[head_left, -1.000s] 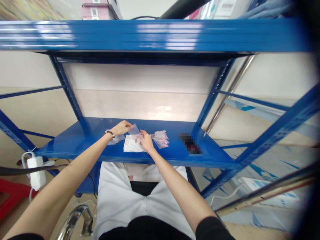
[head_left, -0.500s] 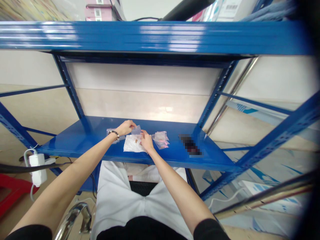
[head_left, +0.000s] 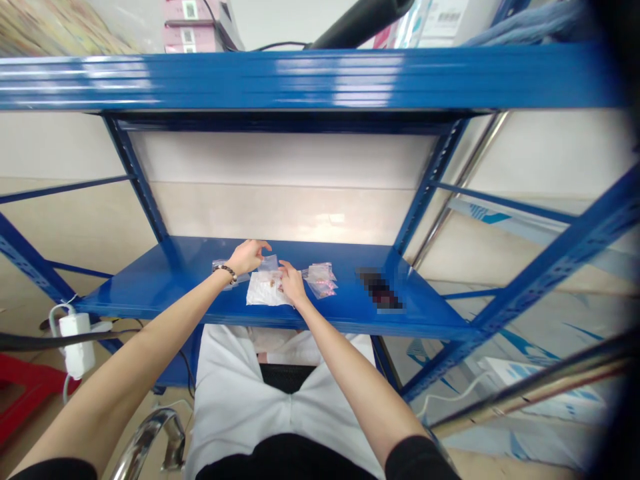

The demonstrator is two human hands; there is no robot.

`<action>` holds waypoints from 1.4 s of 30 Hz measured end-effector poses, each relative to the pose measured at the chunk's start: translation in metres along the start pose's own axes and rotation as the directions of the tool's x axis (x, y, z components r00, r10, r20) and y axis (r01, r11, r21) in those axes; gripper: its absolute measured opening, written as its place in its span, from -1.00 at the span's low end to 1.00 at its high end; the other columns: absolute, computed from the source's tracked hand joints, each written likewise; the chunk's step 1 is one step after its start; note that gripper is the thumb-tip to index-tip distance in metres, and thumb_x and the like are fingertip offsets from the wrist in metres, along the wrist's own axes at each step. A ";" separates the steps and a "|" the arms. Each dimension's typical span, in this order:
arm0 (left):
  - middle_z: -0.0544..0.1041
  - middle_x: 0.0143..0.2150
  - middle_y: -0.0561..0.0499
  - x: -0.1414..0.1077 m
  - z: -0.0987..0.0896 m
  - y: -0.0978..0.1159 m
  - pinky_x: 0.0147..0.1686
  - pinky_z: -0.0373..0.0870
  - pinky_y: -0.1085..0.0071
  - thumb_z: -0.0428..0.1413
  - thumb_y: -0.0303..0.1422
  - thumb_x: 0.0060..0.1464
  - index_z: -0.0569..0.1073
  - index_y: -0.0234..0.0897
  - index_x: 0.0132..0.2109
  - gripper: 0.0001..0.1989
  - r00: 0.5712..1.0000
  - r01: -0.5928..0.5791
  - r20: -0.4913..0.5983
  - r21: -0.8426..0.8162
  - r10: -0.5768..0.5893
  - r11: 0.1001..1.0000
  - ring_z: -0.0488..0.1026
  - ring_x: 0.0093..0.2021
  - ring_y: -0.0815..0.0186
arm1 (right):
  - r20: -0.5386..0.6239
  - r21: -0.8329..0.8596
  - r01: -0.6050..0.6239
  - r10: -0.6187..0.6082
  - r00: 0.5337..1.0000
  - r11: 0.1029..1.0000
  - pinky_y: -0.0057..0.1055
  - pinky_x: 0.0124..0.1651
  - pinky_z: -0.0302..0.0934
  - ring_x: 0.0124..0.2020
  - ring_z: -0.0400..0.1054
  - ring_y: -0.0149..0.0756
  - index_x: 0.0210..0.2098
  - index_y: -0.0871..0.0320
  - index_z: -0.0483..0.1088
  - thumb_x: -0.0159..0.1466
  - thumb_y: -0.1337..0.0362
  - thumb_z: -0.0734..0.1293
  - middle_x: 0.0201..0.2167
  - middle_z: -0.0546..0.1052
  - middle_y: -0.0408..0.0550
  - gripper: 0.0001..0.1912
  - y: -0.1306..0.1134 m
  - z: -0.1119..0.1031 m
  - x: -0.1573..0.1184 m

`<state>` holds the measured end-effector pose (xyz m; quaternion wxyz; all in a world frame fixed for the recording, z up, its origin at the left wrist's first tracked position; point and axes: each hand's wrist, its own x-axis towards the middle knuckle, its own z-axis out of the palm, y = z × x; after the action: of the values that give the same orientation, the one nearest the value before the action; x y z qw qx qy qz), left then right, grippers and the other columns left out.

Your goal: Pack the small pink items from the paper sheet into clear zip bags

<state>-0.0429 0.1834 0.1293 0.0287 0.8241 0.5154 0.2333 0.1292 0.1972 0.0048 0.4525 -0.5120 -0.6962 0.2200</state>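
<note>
A small clear plastic bag [head_left: 269, 263] is tilted up at the far edge of a crumpled white sheet [head_left: 260, 291] on the blue shelf. My left hand [head_left: 249, 257], a beaded bracelet on its wrist, is just above and left of this bag, fingers curved and apart. Closed at the bag's right edge is my right hand [head_left: 292, 283], its lower part over the sheet; its exact grip is too small to see clearly. Tiny brownish pieces [head_left: 272, 283] lie on the sheet. Flat clear bags [head_left: 220, 265] lie partly under my left wrist.
Right of my hands is a pile of clear bags with pink bits [head_left: 321, 279]. Farther right lies a dark, blurred-out object [head_left: 380, 290]. An upper blue shelf beam [head_left: 210, 81] crosses above, and a white power strip [head_left: 77, 343] hangs at left.
My left fingers have spread and come away from the small bag's upper edge. The bag has sunk slightly. My right hand stays almost where it was.
</note>
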 end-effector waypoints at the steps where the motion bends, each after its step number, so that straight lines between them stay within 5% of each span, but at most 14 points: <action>1: 0.52 -0.44 0.01 0.000 0.001 0.000 -0.35 0.27 0.47 0.04 -0.58 -0.12 0.57 -0.30 -0.05 -0.55 1.000 -0.005 0.005 0.005 0.005 1.000 0.42 -0.38 0.30 | -0.002 -0.004 0.003 -0.003 1.000 1.000 -0.37 0.05 0.29 -0.10 0.49 -0.27 0.14 0.16 0.37 0.34 0.43 0.10 -0.08 0.58 0.01 -0.56 0.000 0.000 0.000; 9: 0.57 -0.36 -0.01 0.000 -0.001 0.001 -0.27 0.32 0.44 0.04 -0.50 0.03 0.57 -0.25 -0.05 -0.65 0.996 -0.085 0.032 0.016 0.085 0.996 0.44 -0.31 0.28 | -0.013 -0.010 0.045 -0.045 0.999 0.999 -0.37 0.09 0.25 -0.05 0.47 -0.26 0.09 0.19 0.41 0.38 0.37 0.08 -0.04 0.56 0.05 -0.60 -0.007 -0.002 -0.002; 16: 0.59 -0.28 -0.06 -0.013 0.005 0.001 -0.13 0.34 0.37 0.05 -0.49 0.07 0.55 -0.26 -0.03 -0.67 0.992 -0.116 -0.044 0.007 0.116 0.993 0.43 -0.13 0.18 | -0.062 0.073 0.090 -0.085 0.994 0.993 -0.38 0.08 0.25 -0.01 0.44 -0.27 0.10 0.11 0.39 0.42 0.15 0.10 0.00 0.54 -0.01 -0.62 -0.014 -0.006 -0.005; 22: 0.52 -0.04 -0.15 -0.010 -0.006 -0.001 -0.03 0.33 0.36 -0.08 -0.50 0.18 0.50 -0.28 0.07 -0.62 0.982 -0.070 -0.176 -0.039 0.062 0.997 0.46 -0.07 0.21 | -0.063 0.056 0.026 -0.023 0.998 0.998 -0.35 0.11 0.24 0.03 0.43 -0.30 0.10 0.10 0.38 0.46 0.18 0.00 0.00 0.54 -0.02 -0.58 -0.014 -0.008 -0.006; 26: 0.53 -0.13 -0.12 -0.018 -0.017 -0.016 -0.09 0.34 0.37 -0.11 -0.54 0.16 0.37 -0.28 0.21 -0.51 0.894 0.107 -0.416 -0.157 -0.165 0.982 0.48 -0.20 0.25 | -0.065 0.016 0.027 -0.026 0.998 1.000 -0.34 0.14 0.21 0.05 0.42 -0.29 0.04 0.13 0.42 0.45 0.22 0.02 -0.02 0.55 0.00 -0.59 -0.010 -0.006 -0.004; 30: 0.50 -0.39 -0.01 -0.052 -0.012 -0.040 -0.29 0.37 0.43 -0.09 -0.51 0.10 0.38 -0.38 0.18 -0.50 0.612 0.376 -0.502 -0.496 -0.612 0.783 0.44 -0.42 0.31 | -0.055 -0.004 0.024 -0.024 0.998 1.000 -0.35 0.15 0.20 0.05 0.42 -0.28 -0.01 0.15 0.46 0.45 0.23 0.03 -0.02 0.56 0.02 -0.59 -0.006 -0.003 -0.001; 31: 0.49 -0.42 -0.01 -0.063 -0.008 -0.045 -0.34 0.37 0.43 -0.10 -0.49 0.09 0.41 -0.42 0.14 -0.52 0.577 0.402 -0.489 -0.527 -0.654 0.749 0.43 -0.44 0.31 | -0.050 -0.005 0.024 -0.025 0.998 1.000 -0.36 0.15 0.20 0.05 0.42 -0.28 -0.02 0.15 0.46 0.45 0.22 0.03 -0.02 0.55 0.01 -0.59 -0.006 -0.003 0.000; 37: 0.55 -0.35 -0.09 -0.115 0.020 -0.058 -0.53 0.32 0.47 -0.12 -0.44 0.06 0.49 -0.46 0.01 -0.56 0.517 0.409 -0.425 -0.640 -0.743 0.651 0.48 -0.51 0.30 | -0.038 -0.023 0.005 -0.006 0.999 1.000 -0.37 0.12 0.21 0.02 0.43 -0.28 -0.04 0.15 0.47 0.45 0.24 0.04 -0.04 0.57 0.01 -0.61 -0.007 -0.002 0.001; 39: 0.58 -0.26 -0.13 -0.123 0.027 -0.057 -0.51 0.34 0.48 -0.09 -0.42 0.05 0.53 -0.43 -0.06 -0.60 0.533 0.391 -0.399 -0.666 -0.746 0.635 0.53 -0.45 0.27 | -0.036 -0.036 -0.002 0.001 0.999 0.999 -0.38 0.10 0.22 -0.01 0.44 -0.28 -0.06 0.15 0.48 0.45 0.24 0.05 -0.07 0.58 0.01 -0.62 -0.008 -0.003 0.001; 42: 0.61 -0.19 -0.17 -0.131 0.035 -0.052 -0.41 0.39 0.47 0.02 -0.39 0.04 0.55 -0.41 -0.05 -0.64 0.613 0.370 -0.347 -0.668 -0.710 0.646 0.57 -0.34 0.23 | -0.037 -0.056 -0.006 0.004 0.999 0.998 -0.40 0.08 0.22 -0.03 0.45 -0.27 -0.07 0.16 0.48 0.45 0.24 0.05 -0.09 0.58 0.03 -0.61 -0.007 -0.003 0.000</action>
<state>-0.1183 0.1016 0.0366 0.1695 0.4615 0.6444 0.5856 0.1277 0.1943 0.0118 0.4504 -0.5301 -0.6923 0.1919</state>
